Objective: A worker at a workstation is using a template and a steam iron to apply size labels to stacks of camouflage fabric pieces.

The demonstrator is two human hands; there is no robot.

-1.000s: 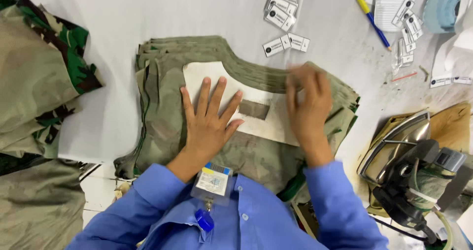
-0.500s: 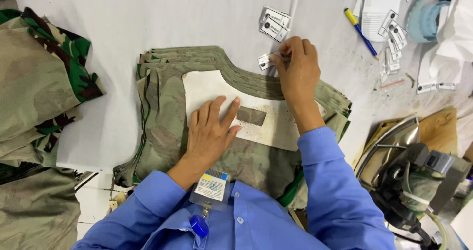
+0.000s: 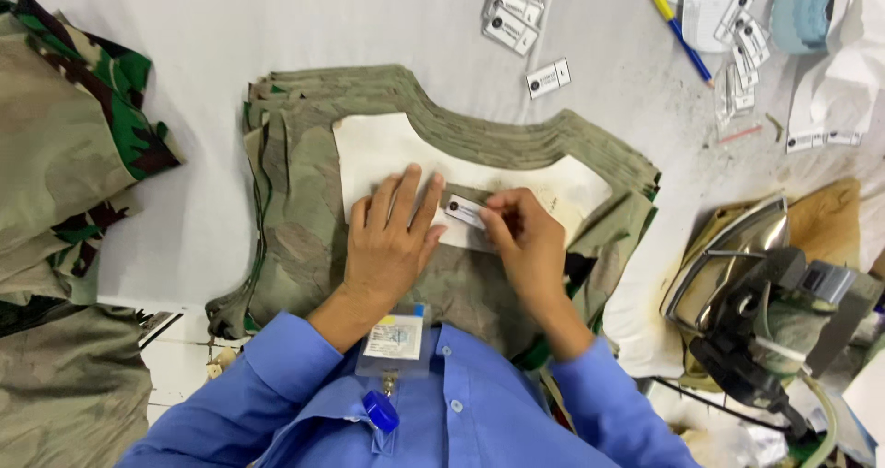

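Your left hand (image 3: 392, 237) lies flat with fingers spread, pressing on the white facing (image 3: 396, 154) that sits on top of the camouflage stack (image 3: 304, 219) in front of you. Your right hand (image 3: 525, 242) is just beside it, its fingertips pinched on the right end of a small white label (image 3: 464, 212), which lies on the lower edge of the facing between your two hands; the left index and middle fingertips sit right at the label's left end. That stack is a neat pile of cut pieces with a curved neckline edge, resting on the white table (image 3: 277, 16). Farther up the table, well apart from your hands, loose labels (image 3: 512, 18) lie in a small cluster, and one more label (image 3: 548, 77) lies alone near the stack's upper edge. To the upper right a blue and yellow pen (image 3: 680, 35) lies slanted beside more scattered tags (image 3: 742, 53). At the right edge an iron (image 3: 728, 265) rests tipped on its side on a tan pad, near your right elbow. On the left, folded camouflage garments (image 3: 64, 136) are heaped, apart from the stack. Your blue sleeves fill the lower middle, with a badge (image 3: 394, 337) hanging at your chest.
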